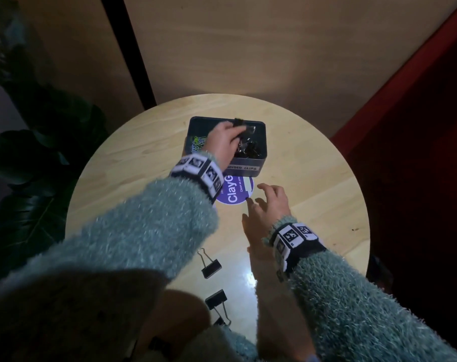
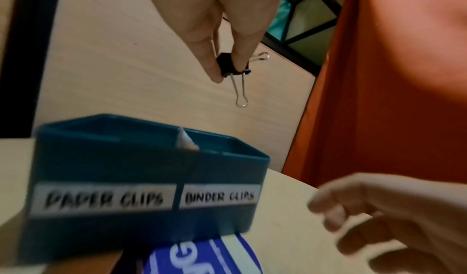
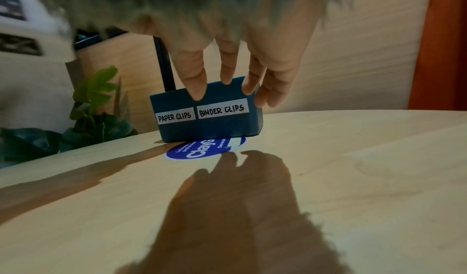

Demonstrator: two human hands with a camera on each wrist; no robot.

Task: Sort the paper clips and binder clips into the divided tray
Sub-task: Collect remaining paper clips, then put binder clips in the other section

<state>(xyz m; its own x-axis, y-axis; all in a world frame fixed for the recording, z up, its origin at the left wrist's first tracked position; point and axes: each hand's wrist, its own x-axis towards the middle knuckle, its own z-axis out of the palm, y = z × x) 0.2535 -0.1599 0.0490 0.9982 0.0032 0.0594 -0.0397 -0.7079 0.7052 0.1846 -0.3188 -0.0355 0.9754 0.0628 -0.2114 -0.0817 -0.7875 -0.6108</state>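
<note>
A dark teal divided tray [image 1: 248, 171] [image 2: 141, 170] [image 3: 209, 126] stands on the round wooden table [image 1: 313, 178], labelled PAPER CLIPS on the left and BINDER CLIPS on the right. Coloured paper clips [image 1: 199, 143] lie in its left half and black binder clips [image 1: 251, 150] fill its right half. My left hand [image 1: 228, 138] [image 2: 222, 64] hovers over the tray and pinches a black binder clip [image 1: 239, 122] [image 2: 233, 67] with silver wire handles. My right hand [image 1: 264, 205] [image 3: 232, 86] hangs above the table in front of the tray, fingers spread and holding nothing.
A round purple sticker [image 1: 235, 193] [image 3: 206, 148] lies half under the tray's front. Two loose binder clips [image 1: 210, 265] [image 1: 217, 300] lie on the near part of the table. A leafy plant [image 1: 39, 163] stands to the left, a red wall [image 1: 418, 126] to the right.
</note>
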